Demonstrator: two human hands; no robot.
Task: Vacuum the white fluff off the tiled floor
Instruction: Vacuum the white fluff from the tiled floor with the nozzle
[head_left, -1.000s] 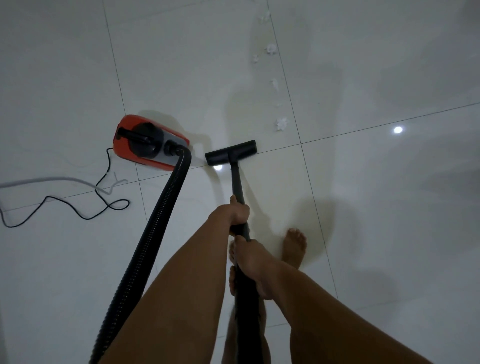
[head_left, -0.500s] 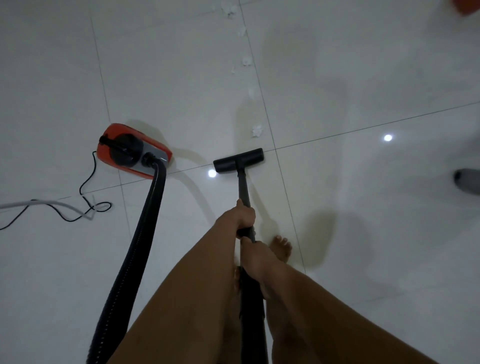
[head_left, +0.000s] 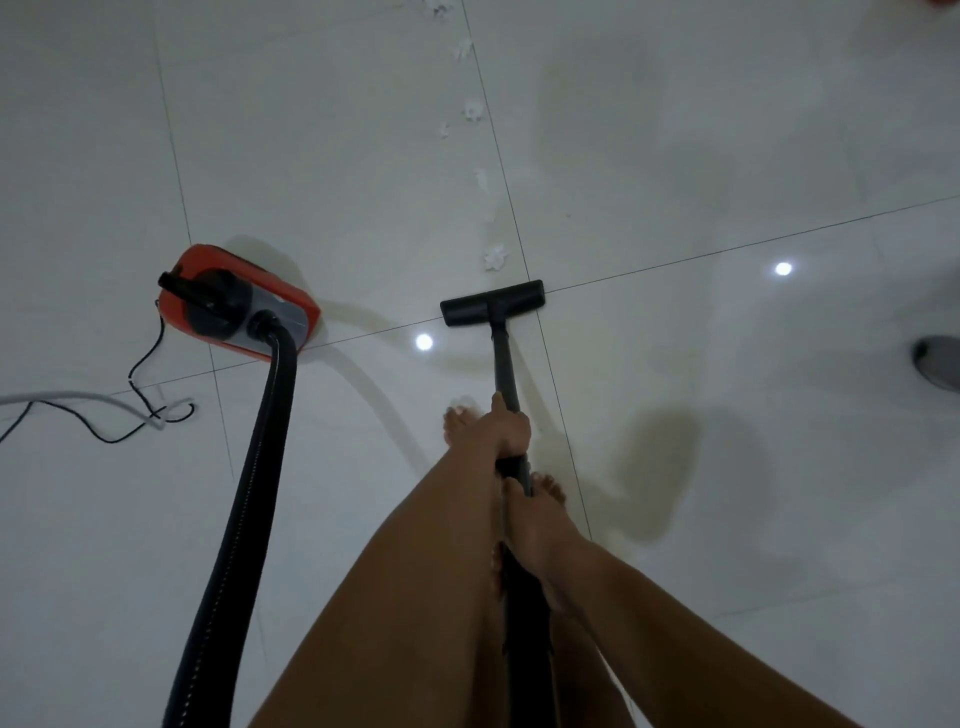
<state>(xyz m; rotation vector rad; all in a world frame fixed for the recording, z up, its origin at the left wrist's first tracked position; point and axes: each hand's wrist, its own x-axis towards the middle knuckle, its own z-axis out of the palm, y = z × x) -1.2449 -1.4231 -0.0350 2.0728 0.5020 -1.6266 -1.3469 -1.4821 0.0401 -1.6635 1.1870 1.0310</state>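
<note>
Both of my hands grip the black vacuum wand. My left hand holds it higher up the tube, my right hand just below. The black floor nozzle lies flat on the white tiled floor, at a grout crossing. A line of white fluff runs away from it along the grout line. The nearest tuft lies just beyond the nozzle's front edge, and further tufts sit near the top of the view.
The red vacuum body stands to the left, its black ribbed hose running down to the bottom edge. A black power cord and a white cable lie at far left. My bare feet stand under my hands. A grey object sits at the right edge.
The nozzle has slid rightward toward the line of fluff, and its front edge now sits close to the nearest tuft. My view has shifted, and my feet have stepped forward.
</note>
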